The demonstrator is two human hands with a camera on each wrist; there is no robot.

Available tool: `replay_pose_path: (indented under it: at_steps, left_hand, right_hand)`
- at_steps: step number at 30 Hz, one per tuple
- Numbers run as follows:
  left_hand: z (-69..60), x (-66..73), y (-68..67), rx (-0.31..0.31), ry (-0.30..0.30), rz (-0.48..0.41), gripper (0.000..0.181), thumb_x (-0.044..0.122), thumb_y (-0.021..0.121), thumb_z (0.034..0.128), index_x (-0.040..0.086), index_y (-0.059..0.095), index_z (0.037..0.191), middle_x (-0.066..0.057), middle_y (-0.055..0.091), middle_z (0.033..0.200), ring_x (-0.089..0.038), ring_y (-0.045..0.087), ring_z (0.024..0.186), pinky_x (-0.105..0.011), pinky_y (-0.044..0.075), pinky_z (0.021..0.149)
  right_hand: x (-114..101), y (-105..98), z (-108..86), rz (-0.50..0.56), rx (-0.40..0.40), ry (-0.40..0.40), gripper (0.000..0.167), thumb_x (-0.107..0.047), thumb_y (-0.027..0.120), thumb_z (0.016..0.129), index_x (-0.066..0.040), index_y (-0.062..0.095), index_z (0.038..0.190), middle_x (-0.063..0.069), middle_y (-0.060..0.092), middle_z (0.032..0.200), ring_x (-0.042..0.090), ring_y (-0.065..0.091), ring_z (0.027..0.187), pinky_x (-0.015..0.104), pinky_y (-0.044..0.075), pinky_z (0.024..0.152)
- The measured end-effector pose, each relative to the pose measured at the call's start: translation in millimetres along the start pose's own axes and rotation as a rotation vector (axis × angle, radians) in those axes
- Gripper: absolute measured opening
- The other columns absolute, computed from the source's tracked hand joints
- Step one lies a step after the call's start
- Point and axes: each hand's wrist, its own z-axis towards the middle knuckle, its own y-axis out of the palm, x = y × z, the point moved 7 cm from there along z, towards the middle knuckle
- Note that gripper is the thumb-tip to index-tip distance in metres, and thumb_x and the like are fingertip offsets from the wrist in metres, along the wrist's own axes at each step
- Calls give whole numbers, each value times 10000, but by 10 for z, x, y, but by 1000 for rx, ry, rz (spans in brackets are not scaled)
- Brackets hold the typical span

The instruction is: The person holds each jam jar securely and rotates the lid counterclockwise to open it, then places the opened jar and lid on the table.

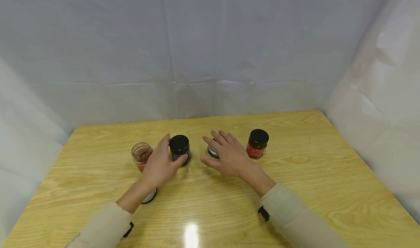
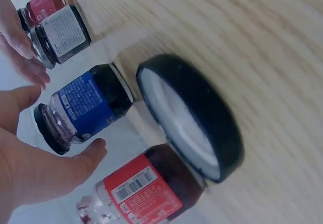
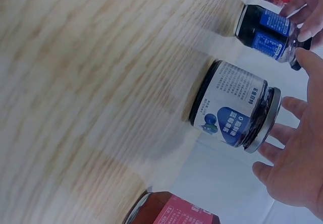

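Toward the far edge of the table (image 1: 311, 171), two spread hands at two upright, lidded jars.
Left hand (image 1: 160, 166) wide, thumb and fingers either side of blue-labelled jar (image 2: 88, 105); contact can't be told. Black lid, clear neck, white print on blue, dark base. Right hand (image 1: 229, 155) wide too, fingers spread at the lid of white-labelled jar (image 3: 229, 103); touch unclear. Silver lid, dark contents, small print, blue patch, berry picture. Further out, toward table's left edge: open jar (image 1: 142, 152), red label with barcode, brown contents, smeared glass. Loose lid (image 1: 150, 196) nearer the front edge by left forearm, black rim, white inside up. Toward far right corner: red-labelled jar (image 1: 257, 144), black lid on, upright.
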Motion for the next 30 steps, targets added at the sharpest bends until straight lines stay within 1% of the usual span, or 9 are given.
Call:
replay_pose_path:
  at_steps: [8,10,14,15,17,21,24,30]
  left_hand:
    - [64,-176,77,-56,-109,-84,892,382,656,895,-56,152,1487,-296,320,1440,-429,409,1253,-563,402,937]
    - [80,-196,104,-67,-116,-114,892,376,670,887,-54,167,1485,-292,336,1432,-428,407,1256,-561,394,948]
    - [108,-198,159,-86,-102,-192,858,349,709,863,-30,233,1467,-259,401,1396,-405,427,1247,-549,380,969]
    - [111,-205,169,-89,-108,-211,853,346,716,858,-25,243,1462,-252,417,1383,-399,430,1245,-547,375,974]
    - [112,-231,189,-90,-140,-254,847,339,732,845,-10,258,1455,-233,441,1365,-384,440,1239,-536,370,982]
    - [104,-300,214,-87,-225,-311,857,348,743,834,-15,269,1449,-229,451,1355,-378,440,1236,-525,363,990]
    - [107,-326,234,-94,-245,-324,822,337,745,834,-6,307,1439,-220,454,1357,-370,439,1238,-519,362,993]
    - [127,-337,244,-99,-243,-311,788,350,751,825,10,358,1417,-200,483,1336,-356,460,1220,-510,375,985]
  right_hand:
    - [-49,36,9,-14,-26,-1,712,-647,384,928,-237,309,1506,99,262,1540,300,206,1405,492,173,1114]
    - [-56,44,11,-24,-29,2,715,-651,381,927,-243,302,1508,91,255,1543,295,203,1406,489,174,1115]
    - [-77,52,13,-29,-33,1,713,-646,383,928,-244,294,1510,86,249,1546,293,201,1408,493,178,1113]
    - [-84,53,14,-29,-34,-1,711,-644,382,930,-244,293,1511,85,247,1547,295,202,1407,493,179,1113]
    - [-97,53,14,-32,-33,-6,705,-640,381,933,-242,298,1509,88,250,1546,296,205,1406,492,183,1112]
    - [-114,58,12,-45,-35,-9,692,-633,372,939,-247,298,1509,84,249,1546,292,206,1406,470,185,1116]
    - [-117,65,8,-53,-39,-7,687,-631,361,943,-250,291,1511,77,242,1548,286,202,1408,454,181,1120]
    - [-119,66,-6,-42,-37,-8,684,-630,361,944,-247,300,1507,75,239,1549,284,200,1409,452,174,1122]
